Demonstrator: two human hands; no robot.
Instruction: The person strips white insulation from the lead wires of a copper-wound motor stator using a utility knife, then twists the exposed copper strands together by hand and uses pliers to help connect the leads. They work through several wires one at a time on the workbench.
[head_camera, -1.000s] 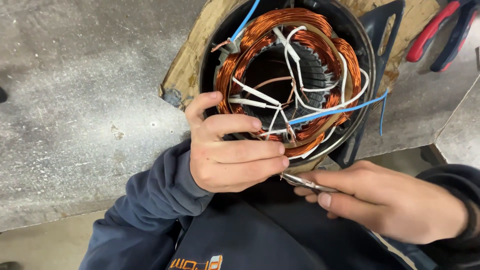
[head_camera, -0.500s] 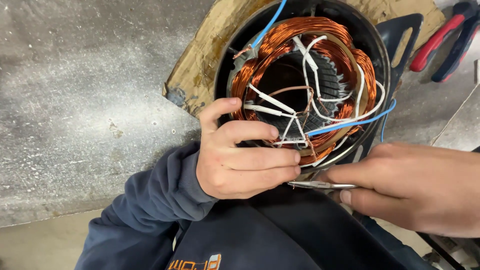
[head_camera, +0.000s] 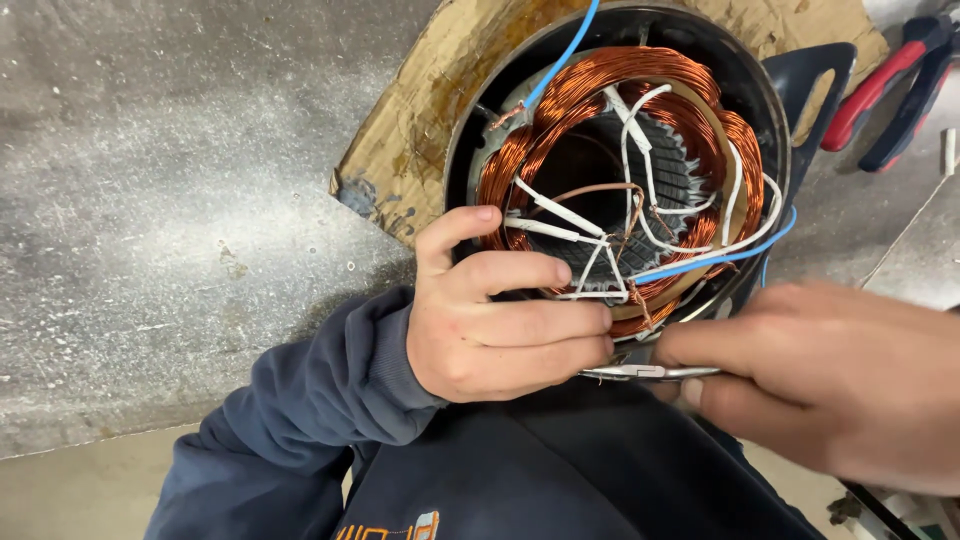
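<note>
A round black motor housing (head_camera: 770, 110) holds a ring of copper windings (head_camera: 640, 75) with white sleeved leads (head_camera: 545, 210) and a blue wire (head_camera: 700, 262) crossing its middle. My left hand (head_camera: 500, 320) grips the near rim of the windings, thumb up on the copper, fingers curled around the lower edge. My right hand (head_camera: 830, 380) comes in from the right and holds a slim metal tool (head_camera: 640, 373), whose tip lies just under my left fingers. The tool's tip is partly hidden.
The housing rests on a stained piece of cardboard (head_camera: 410, 150) on a grey concrete surface (head_camera: 170, 200). Red-and-blue handled pliers (head_camera: 890, 90) lie at the upper right. My dark blue sleeve (head_camera: 300, 420) fills the lower left.
The view has shifted, so the housing and both hands sit further right and my right hand looks larger. The grips of both hands look the same.
</note>
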